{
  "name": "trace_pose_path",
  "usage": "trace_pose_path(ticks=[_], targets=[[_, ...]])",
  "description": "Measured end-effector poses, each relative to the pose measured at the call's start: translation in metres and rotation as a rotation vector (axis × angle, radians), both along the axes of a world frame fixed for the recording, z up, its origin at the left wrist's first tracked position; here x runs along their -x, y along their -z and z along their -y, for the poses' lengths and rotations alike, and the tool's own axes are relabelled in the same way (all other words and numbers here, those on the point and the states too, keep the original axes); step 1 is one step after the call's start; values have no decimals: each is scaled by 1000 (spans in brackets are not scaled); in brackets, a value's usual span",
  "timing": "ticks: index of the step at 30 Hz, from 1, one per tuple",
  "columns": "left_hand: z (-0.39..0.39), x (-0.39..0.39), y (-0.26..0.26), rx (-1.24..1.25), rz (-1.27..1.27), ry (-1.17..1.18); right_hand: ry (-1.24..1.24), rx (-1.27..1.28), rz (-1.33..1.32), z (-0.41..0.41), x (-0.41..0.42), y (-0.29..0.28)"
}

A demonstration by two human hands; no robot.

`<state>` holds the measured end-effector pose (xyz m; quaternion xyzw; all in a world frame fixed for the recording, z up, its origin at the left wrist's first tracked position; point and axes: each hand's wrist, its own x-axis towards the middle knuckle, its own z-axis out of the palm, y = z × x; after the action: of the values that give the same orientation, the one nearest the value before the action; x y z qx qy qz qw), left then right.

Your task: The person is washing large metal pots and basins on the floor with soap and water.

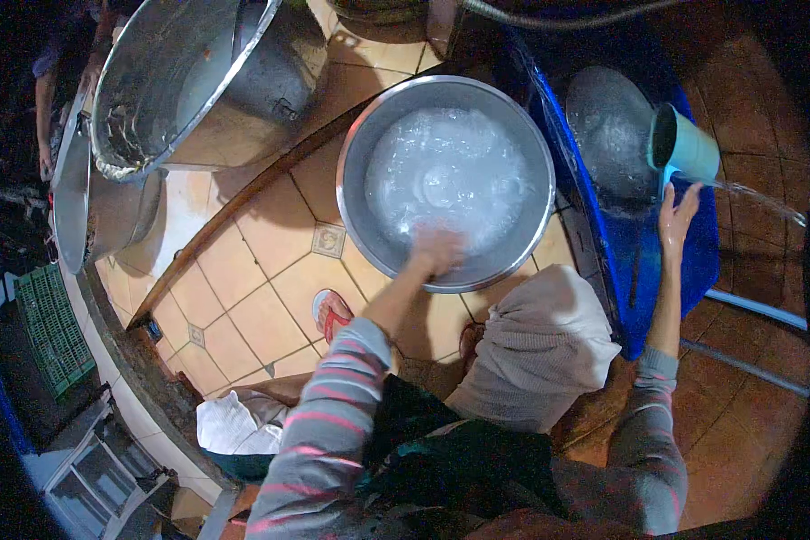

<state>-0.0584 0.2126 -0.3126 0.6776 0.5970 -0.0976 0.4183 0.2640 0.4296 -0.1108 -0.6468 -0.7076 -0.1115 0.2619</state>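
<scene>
A wide round metal basin stands on the floor before me, with cloudy, rippling water in it. My left hand is inside its near rim, motion-blurred, so its fingers cannot be made out. On the right, my right hand is at the handle of a light blue plastic dipper. The dipper is tipped, its mouth facing left over a blue plastic tub with water inside. A thin stream of water shows right of the dipper; where it starts is unclear.
Two large metal pots stand at upper left. A green plastic crate lies beyond a low tiled ledge. A hose crosses the top. Another person's arm appears at far left. Floor tiles surround the basin.
</scene>
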Motion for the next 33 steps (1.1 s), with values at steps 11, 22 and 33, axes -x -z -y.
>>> trace_pose_path(ticks=[11, 22, 33], targets=[[4, 137, -58, -299, -226, -1022, -1357, 712, 251, 101, 203, 205], [1, 131, -56, -482, -181, -1120, -1300, 1174, 616, 59, 282, 269], [-2, 131, -49, -445, -200, -1213, -1416, 775, 247, 76, 325, 216]])
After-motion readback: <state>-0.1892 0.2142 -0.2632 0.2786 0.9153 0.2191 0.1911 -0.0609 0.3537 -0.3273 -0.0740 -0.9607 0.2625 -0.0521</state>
